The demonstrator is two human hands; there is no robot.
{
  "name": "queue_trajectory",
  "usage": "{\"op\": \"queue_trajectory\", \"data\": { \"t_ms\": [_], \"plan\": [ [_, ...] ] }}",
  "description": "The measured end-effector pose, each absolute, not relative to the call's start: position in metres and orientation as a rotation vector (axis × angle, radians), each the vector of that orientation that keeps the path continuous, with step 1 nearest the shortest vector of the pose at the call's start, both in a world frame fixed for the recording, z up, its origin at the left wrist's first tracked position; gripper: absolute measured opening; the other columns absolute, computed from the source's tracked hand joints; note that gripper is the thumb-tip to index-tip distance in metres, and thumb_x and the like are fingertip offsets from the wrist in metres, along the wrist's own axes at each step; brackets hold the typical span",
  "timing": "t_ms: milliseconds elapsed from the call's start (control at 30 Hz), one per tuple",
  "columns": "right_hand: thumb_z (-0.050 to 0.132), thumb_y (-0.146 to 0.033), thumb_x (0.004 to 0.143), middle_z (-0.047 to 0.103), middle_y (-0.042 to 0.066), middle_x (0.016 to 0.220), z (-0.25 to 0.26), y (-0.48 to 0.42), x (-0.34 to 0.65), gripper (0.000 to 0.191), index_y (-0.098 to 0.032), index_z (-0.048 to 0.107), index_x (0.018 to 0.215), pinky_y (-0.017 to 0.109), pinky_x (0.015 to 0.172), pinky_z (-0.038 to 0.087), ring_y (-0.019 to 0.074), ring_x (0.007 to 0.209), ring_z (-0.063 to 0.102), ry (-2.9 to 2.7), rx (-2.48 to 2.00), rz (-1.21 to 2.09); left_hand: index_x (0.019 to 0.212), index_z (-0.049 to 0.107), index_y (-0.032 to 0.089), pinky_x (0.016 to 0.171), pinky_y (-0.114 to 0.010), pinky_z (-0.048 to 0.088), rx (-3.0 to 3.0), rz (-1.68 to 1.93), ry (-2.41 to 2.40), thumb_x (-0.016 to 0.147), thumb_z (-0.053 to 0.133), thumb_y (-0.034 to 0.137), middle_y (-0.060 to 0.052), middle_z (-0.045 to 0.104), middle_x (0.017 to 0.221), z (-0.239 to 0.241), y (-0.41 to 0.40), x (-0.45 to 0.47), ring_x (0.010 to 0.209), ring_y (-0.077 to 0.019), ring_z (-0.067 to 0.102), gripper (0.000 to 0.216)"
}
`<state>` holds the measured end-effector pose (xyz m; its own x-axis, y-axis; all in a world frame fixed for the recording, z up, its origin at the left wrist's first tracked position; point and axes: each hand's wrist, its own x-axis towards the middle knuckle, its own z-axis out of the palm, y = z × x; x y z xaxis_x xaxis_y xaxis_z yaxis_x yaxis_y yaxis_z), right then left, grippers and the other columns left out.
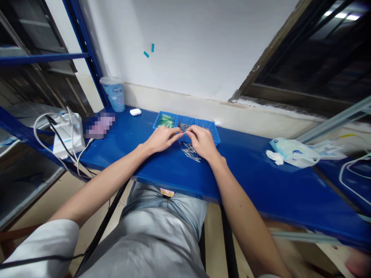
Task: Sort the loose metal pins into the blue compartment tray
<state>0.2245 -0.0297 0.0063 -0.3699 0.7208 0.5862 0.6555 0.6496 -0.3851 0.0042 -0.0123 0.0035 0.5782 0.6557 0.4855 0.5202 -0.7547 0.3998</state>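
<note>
My left hand [164,138] and my right hand [202,142] meet fingertip to fingertip over the blue table, both closed in a pinch. Between the tips shows a sliver of a thin silvery pin [184,133], mostly covered by the fingers. Right below them, a loose pile of thin metal pins [191,153] lies on the tabletop. Just behind the hands stands a blue divided tray [216,136]. Its left compartment holds small green pieces [166,120], and more metal pins [183,126] lie in the middle one. My right hand partly hides the right compartment.
At the left are a blue patterned cup [116,96], a white earbud case [135,112] and a white power strip [68,131] with cables. A wipes packet [294,152] and crumpled tissue [274,157] lie at the right. A wall [185,50] rises behind the table [255,173].
</note>
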Motion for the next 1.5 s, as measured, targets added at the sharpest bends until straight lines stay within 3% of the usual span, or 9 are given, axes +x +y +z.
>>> {"op": "queue_trajectory", "data": {
  "t_ms": [300,467,633,733,967,1200,1500],
  "plan": [
    [0.054,-0.025,0.103,0.068,0.005,0.094,0.016,-0.029,0.236,0.014,-0.024,0.063,0.092,0.036,0.082,0.049,0.0208,0.088,0.065,-1.840,-1.042,-0.124,0.105,0.075,0.018,0.067,-0.028,0.038,2.540,0.972,1.026,0.108,0.050,0.038,-0.002,0.068,0.070,0.005,-0.010,0.002,0.062,-0.0151,0.058,0.032],
    [0.050,-0.037,0.106,0.059,0.007,0.100,0.020,-0.029,0.248,0.020,-0.024,0.064,0.101,0.038,0.078,0.052,0.0201,0.084,0.062,-1.463,-1.074,-0.374,0.110,0.077,0.020,0.065,-0.029,0.037,2.600,0.800,1.046,0.106,0.052,0.037,-0.002,0.069,0.070,0.000,-0.006,0.002,0.061,-0.0159,0.058,0.030],
    [0.050,-0.038,0.104,0.050,0.014,0.117,0.018,-0.027,0.255,0.024,-0.023,0.067,0.113,0.061,0.102,0.045,0.0323,0.109,0.058,-1.323,-1.252,-0.471,0.130,0.074,0.025,0.069,-0.030,0.043,2.669,0.517,1.070,0.103,0.056,0.038,-0.003,0.070,0.072,-0.008,-0.004,0.004,0.069,-0.0210,0.065,0.035],
    [0.046,-0.031,0.104,0.048,0.016,0.123,0.016,-0.026,0.257,0.027,-0.023,0.066,0.118,0.066,0.105,0.041,0.0354,0.113,0.057,-1.388,-1.330,-0.453,0.134,0.072,0.027,0.070,-0.031,0.045,2.707,0.408,1.098,0.101,0.057,0.038,-0.005,0.073,0.077,-0.012,-0.002,0.004,0.077,-0.0247,0.069,0.037],
    [0.041,-0.026,0.104,0.057,0.015,0.111,0.019,-0.027,0.251,0.026,-0.023,0.066,0.109,0.050,0.094,0.052,0.0311,0.108,0.061,-1.530,-1.266,-0.449,0.104,0.076,0.024,0.067,-0.029,0.043,2.694,0.429,1.101,0.098,0.059,0.035,-0.006,0.074,0.080,-0.014,0.000,0.004,0.075,-0.0233,0.068,0.021],
    [0.051,-0.026,0.100,0.065,0.003,0.076,0.016,-0.033,0.236,0.019,-0.022,0.069,0.104,0.034,0.069,0.043,0.0191,0.066,0.057,-2.048,-1.167,0.027,0.106,0.070,0.019,0.064,-0.029,0.037,2.642,0.608,1.050,0.101,0.054,0.033,-0.002,0.069,0.072,-0.005,-0.007,0.007,0.063,-0.0184,0.060,0.022],
    [0.058,-0.026,0.098,0.075,0.006,0.086,0.007,-0.031,0.230,0.016,-0.022,0.073,0.102,0.034,0.072,0.043,0.0216,0.074,0.064,-2.207,-1.176,0.076,0.112,0.063,0.018,0.064,-0.029,0.034,2.516,0.886,0.986,0.107,0.048,0.035,0.002,0.061,0.067,-0.001,-0.010,0.006,0.060,-0.0160,0.053,0.024]
  ]
}}
